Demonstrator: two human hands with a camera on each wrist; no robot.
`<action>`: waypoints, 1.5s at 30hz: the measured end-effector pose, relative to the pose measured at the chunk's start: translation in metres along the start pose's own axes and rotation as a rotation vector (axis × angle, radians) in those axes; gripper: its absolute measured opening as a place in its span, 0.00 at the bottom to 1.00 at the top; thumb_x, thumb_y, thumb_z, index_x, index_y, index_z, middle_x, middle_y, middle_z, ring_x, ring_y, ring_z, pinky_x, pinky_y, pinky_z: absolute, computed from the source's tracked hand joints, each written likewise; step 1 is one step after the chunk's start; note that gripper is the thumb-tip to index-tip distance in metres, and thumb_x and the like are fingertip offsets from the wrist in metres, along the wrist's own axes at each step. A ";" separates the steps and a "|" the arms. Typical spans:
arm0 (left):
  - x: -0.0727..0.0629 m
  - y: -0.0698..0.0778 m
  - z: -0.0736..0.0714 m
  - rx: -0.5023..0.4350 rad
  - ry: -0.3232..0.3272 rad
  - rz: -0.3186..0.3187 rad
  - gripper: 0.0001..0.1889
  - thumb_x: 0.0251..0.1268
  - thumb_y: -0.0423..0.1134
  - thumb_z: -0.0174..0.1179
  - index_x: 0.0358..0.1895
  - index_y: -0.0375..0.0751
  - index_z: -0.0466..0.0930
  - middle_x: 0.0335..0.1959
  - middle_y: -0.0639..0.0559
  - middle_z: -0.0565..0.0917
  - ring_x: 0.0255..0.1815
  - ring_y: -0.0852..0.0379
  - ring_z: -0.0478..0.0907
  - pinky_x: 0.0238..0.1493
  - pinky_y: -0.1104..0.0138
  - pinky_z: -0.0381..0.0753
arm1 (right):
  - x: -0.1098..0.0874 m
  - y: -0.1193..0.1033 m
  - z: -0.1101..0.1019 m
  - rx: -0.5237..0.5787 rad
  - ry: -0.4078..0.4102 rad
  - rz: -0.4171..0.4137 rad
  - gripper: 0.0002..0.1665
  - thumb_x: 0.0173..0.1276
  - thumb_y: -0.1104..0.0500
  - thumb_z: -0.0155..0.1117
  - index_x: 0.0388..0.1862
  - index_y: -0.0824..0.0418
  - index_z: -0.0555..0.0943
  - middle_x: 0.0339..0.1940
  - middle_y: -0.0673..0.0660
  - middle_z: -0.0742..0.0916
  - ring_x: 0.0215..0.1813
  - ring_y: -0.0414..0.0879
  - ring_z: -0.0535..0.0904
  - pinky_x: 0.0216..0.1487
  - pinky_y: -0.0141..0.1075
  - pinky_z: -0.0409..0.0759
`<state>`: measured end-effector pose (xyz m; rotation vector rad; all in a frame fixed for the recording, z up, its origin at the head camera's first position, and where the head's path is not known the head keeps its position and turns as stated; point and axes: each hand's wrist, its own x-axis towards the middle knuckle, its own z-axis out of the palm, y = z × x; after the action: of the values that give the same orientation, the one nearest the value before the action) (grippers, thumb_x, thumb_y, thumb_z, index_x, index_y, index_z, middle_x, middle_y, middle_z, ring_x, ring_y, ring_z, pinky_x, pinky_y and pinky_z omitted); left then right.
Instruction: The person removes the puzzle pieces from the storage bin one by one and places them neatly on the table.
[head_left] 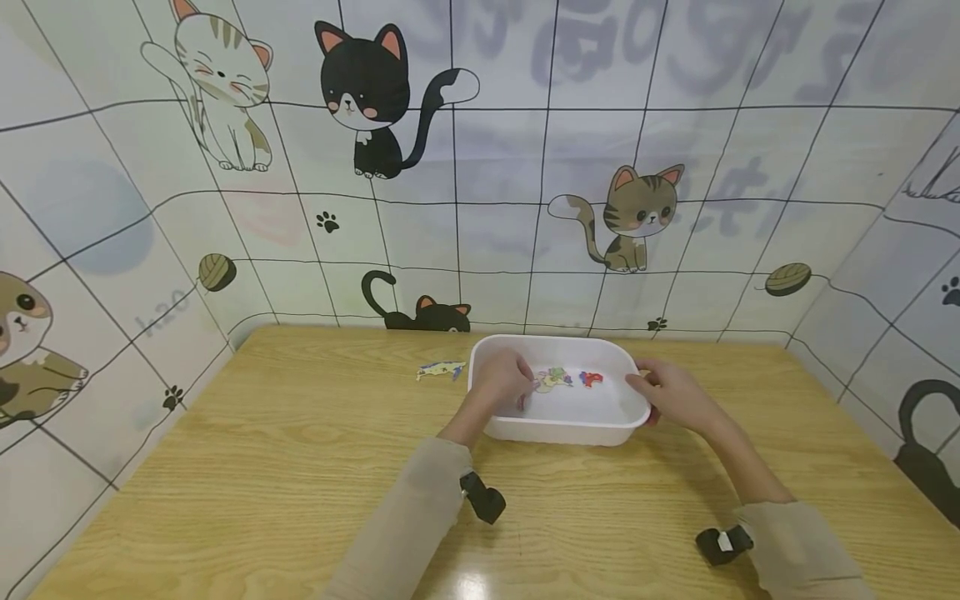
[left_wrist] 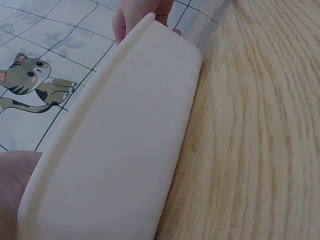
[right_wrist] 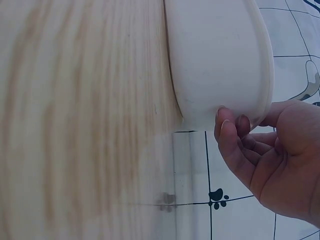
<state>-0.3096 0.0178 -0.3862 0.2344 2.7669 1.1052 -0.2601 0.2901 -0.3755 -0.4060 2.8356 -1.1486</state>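
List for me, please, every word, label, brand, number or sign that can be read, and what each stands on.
None is legible.
Large purple characters on the cat-patterned backdrop: too blurred to read.
Small grey characters at its left: too faint.
White tray: no lettering visible.
Colourful pieces: too small to tell.

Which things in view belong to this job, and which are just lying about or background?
Likely the job's:
white tray, gripped by the right hand
colourful pieces inside, beside the left hand
perhaps the patterned piece outside it

Apparently background:
wooden table
cat-print backdrop
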 end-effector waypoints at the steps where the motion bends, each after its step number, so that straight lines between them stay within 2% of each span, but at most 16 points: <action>1: 0.000 0.000 0.000 -0.018 -0.001 0.003 0.04 0.64 0.33 0.67 0.32 0.37 0.85 0.25 0.52 0.81 0.26 0.57 0.75 0.29 0.69 0.71 | 0.000 0.000 0.000 0.001 0.000 -0.001 0.29 0.79 0.61 0.54 0.68 0.81 0.64 0.30 0.61 0.85 0.21 0.50 0.80 0.24 0.41 0.82; 6: 0.001 0.001 0.001 -0.055 0.013 0.021 0.03 0.64 0.30 0.66 0.34 0.34 0.86 0.22 0.52 0.81 0.21 0.59 0.74 0.25 0.72 0.70 | -0.001 0.000 -0.001 0.003 -0.002 -0.002 0.28 0.80 0.61 0.54 0.68 0.81 0.64 0.30 0.61 0.85 0.21 0.50 0.80 0.24 0.41 0.81; 15: 0.000 0.004 -0.001 -0.134 0.013 0.069 0.07 0.69 0.38 0.65 0.41 0.37 0.87 0.28 0.53 0.83 0.27 0.59 0.79 0.28 0.71 0.77 | 0.000 -0.001 -0.001 -0.012 0.005 0.002 0.29 0.79 0.61 0.54 0.68 0.81 0.64 0.33 0.63 0.85 0.22 0.49 0.81 0.26 0.42 0.82; 25: -0.006 0.005 -0.010 -0.198 0.040 0.254 0.07 0.73 0.38 0.61 0.42 0.37 0.82 0.29 0.54 0.83 0.27 0.62 0.78 0.29 0.72 0.75 | 0.000 -0.001 0.000 -0.015 0.004 -0.006 0.28 0.79 0.62 0.54 0.68 0.82 0.64 0.32 0.63 0.85 0.22 0.49 0.81 0.25 0.42 0.83; 30: -0.011 0.008 -0.017 -0.288 0.032 0.284 0.07 0.75 0.38 0.59 0.46 0.37 0.79 0.32 0.49 0.85 0.27 0.60 0.83 0.31 0.68 0.80 | 0.000 0.000 0.001 -0.011 0.004 -0.002 0.28 0.79 0.62 0.54 0.68 0.81 0.64 0.33 0.64 0.85 0.22 0.49 0.81 0.26 0.43 0.83; 35: -0.017 0.009 -0.023 -0.367 0.040 0.314 0.06 0.74 0.35 0.60 0.46 0.35 0.79 0.35 0.42 0.86 0.25 0.57 0.84 0.32 0.62 0.85 | 0.000 0.001 0.000 -0.012 0.004 0.004 0.29 0.79 0.61 0.54 0.68 0.81 0.64 0.33 0.62 0.85 0.22 0.49 0.81 0.26 0.43 0.83; 40: -0.022 0.007 -0.029 -0.382 0.023 0.300 0.06 0.73 0.32 0.60 0.48 0.37 0.81 0.38 0.44 0.86 0.30 0.54 0.84 0.33 0.62 0.86 | 0.000 0.000 0.000 -0.011 0.002 0.007 0.29 0.79 0.61 0.54 0.68 0.81 0.64 0.33 0.62 0.85 0.23 0.49 0.81 0.26 0.43 0.83; 43: -0.023 0.002 -0.034 -0.398 0.008 0.300 0.09 0.72 0.30 0.60 0.51 0.37 0.81 0.41 0.44 0.85 0.33 0.54 0.84 0.34 0.64 0.86 | 0.001 0.001 0.001 -0.009 0.003 0.009 0.28 0.79 0.61 0.54 0.68 0.81 0.64 0.33 0.61 0.85 0.22 0.49 0.81 0.26 0.43 0.83; 45: -0.024 -0.001 -0.038 -0.419 -0.001 0.305 0.11 0.71 0.29 0.60 0.53 0.37 0.82 0.42 0.43 0.85 0.34 0.54 0.84 0.38 0.62 0.86 | 0.001 0.001 0.001 -0.008 0.004 0.011 0.28 0.79 0.61 0.55 0.68 0.81 0.65 0.33 0.61 0.85 0.22 0.49 0.81 0.26 0.43 0.83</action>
<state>-0.2934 -0.0131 -0.3573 0.6116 2.4713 1.7190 -0.2608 0.2901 -0.3763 -0.3885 2.8432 -1.1385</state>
